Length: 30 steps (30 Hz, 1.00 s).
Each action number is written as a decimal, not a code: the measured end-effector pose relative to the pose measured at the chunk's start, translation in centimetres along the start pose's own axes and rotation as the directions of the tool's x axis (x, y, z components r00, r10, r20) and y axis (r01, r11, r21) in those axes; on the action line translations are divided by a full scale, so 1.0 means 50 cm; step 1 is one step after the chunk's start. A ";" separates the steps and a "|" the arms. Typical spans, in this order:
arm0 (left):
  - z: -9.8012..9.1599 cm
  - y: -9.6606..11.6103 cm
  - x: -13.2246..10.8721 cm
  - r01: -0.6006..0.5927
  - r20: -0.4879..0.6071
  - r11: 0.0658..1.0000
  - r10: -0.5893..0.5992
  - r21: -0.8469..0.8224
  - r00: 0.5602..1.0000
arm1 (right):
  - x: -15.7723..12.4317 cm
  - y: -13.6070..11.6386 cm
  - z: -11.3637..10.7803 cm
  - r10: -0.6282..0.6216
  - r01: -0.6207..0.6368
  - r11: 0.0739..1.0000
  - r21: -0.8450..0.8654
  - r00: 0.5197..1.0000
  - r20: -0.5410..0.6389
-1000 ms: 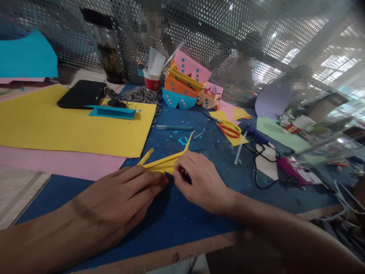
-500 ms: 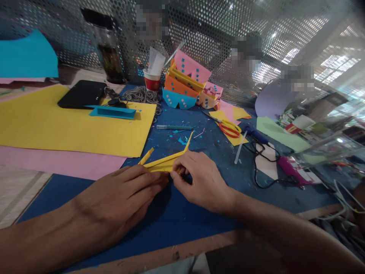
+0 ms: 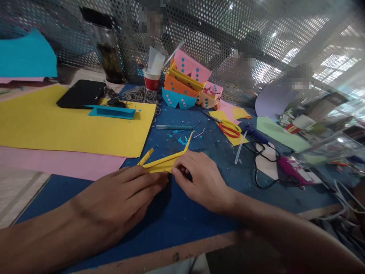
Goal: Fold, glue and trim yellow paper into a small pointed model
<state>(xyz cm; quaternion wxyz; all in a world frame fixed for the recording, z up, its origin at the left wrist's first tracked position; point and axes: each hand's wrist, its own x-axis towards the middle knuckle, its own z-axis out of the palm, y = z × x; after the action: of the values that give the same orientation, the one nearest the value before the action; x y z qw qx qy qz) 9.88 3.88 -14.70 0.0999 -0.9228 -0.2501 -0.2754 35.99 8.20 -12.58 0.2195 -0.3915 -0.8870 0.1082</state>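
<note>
Both hands grip a folded yellow paper piece (image 3: 163, 163) above the blue table top (image 3: 182, 228). My left hand (image 3: 132, 194) covers its left end, fingers closed together over it. At the piece's right side, my right hand (image 3: 199, 177) pinches the edge between thumb and fingers. Two narrow yellow strips stick up from the paper, one by each hand. Parts of the piece lie hidden under the fingers. Beyond the hands lies a teal pen (image 3: 174, 127) among small paper scraps.
Large yellow sheets (image 3: 114, 137) lie at left with a black tablet-like device (image 3: 81, 93). Coloured paper glasses shapes (image 3: 185, 80) stand in a stack at the back. On the right are scissors (image 3: 230, 128), a glue gun (image 3: 256, 134) with a cord, and a purple box (image 3: 293, 171).
Almost nothing differs. The right thumb and fingers have shifted very slightly on the yellow paper, and the view has moved a touch.
</note>
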 end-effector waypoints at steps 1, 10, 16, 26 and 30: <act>0.000 0.000 -0.001 -0.005 -0.009 1.000 0.005 0.003 1.000 | 0.000 0.000 0.000 0.005 -0.005 1.000 0.002 1.000 -0.006; -0.002 -0.008 -0.019 -0.049 0.034 0.998 0.048 0.034 0.998 | 0.000 0.002 0.002 0.010 -0.010 1.000 0.027 0.999 -0.031; 0.011 0.005 -0.022 0.039 -0.020 0.999 -0.040 -0.008 0.999 | 0.000 0.001 0.002 0.016 -0.015 1.000 0.012 1.000 -0.022; 0.001 0.000 -0.011 0.018 -0.005 1.000 -0.018 -0.011 1.000 | 0.002 -0.002 0.001 0.017 -0.017 1.000 0.003 1.000 -0.003; 0.005 -0.001 -0.017 0.010 0.024 1.000 -0.009 -0.019 1.000 | 0.003 -0.003 0.000 0.018 -0.018 1.000 -0.005 1.000 -0.003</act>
<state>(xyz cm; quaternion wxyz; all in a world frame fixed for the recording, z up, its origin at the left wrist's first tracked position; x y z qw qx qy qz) 9.33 3.67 -15.40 0.0868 -0.9257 -0.2531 -0.2673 35.81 8.20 -12.51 0.2190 -0.4001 -0.8834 0.1073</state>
